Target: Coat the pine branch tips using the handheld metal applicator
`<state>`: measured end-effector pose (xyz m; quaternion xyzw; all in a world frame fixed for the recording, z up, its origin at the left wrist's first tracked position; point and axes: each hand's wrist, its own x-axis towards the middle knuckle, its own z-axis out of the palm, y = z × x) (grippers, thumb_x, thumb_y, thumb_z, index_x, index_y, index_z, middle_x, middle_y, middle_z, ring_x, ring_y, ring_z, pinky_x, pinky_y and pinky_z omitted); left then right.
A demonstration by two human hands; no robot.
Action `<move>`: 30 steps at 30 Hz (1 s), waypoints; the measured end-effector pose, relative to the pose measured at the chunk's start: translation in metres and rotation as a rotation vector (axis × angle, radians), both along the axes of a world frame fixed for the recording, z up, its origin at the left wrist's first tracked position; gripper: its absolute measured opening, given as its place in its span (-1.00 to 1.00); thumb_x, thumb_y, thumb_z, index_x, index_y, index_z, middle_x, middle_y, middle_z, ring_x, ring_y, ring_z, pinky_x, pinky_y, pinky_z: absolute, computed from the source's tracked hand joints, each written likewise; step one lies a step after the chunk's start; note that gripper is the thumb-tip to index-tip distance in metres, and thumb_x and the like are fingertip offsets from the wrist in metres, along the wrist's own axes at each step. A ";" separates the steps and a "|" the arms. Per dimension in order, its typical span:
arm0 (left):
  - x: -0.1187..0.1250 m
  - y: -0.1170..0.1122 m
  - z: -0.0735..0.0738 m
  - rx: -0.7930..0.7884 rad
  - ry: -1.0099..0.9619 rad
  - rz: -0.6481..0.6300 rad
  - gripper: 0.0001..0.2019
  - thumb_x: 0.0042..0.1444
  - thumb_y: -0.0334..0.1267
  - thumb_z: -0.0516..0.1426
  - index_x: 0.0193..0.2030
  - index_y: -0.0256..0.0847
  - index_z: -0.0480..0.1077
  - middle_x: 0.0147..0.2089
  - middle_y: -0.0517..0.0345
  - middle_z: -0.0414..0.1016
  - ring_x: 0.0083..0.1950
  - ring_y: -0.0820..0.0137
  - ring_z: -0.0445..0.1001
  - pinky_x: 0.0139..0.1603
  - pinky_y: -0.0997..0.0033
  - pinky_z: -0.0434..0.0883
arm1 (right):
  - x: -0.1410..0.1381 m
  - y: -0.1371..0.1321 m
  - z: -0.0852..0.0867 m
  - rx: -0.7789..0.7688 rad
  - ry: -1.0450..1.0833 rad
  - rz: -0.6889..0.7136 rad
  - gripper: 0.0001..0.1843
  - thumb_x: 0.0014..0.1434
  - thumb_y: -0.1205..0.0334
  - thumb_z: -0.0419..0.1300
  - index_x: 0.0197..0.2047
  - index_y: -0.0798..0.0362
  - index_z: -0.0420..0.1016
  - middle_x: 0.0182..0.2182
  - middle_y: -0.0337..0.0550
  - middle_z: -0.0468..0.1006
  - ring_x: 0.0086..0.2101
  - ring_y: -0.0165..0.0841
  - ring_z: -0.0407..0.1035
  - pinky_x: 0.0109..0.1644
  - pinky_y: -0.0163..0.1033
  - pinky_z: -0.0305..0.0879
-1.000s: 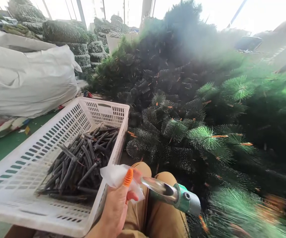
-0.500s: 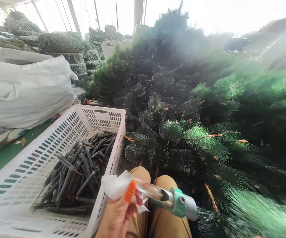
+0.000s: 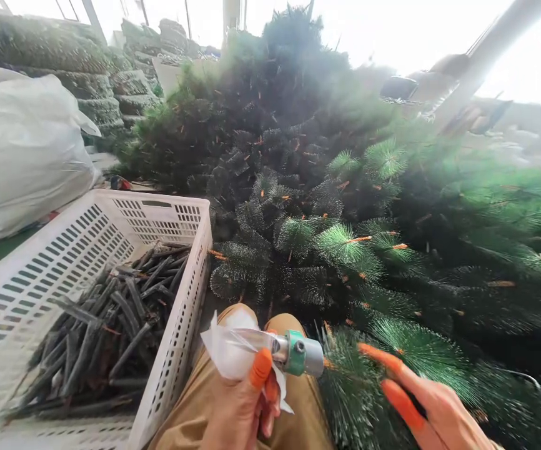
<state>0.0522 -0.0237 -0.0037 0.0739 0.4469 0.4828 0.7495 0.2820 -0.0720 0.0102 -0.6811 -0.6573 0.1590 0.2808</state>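
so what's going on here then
A person's left hand holds a thin white sheet at the scooped end of a metal tube. The right hand is among green pine-like sprigs on the tube's other side; whether it grips one is unclear. On the person's left, a white crate holds a heap of dark, stick-like pieces.

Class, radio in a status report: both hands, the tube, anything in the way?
Left hand closed on plastic. Right hand at branch, hold unclear. Tube: plastic at left end. Branch crowding right end, contact unclear.
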 end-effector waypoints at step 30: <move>-0.059 0.029 0.013 -0.006 0.074 0.248 -0.66 -0.27 -0.22 0.44 -0.43 -0.35 0.45 -0.66 0.28 0.34 -0.70 0.60 0.23 -0.81 0.74 0.12 | 0.014 0.008 -0.078 -0.277 -0.094 -0.265 -0.50 -0.05 -0.04 0.21 -0.09 0.07 0.52 -0.15 0.12 0.59 -0.13 0.06 0.47 -0.09 0.10 0.40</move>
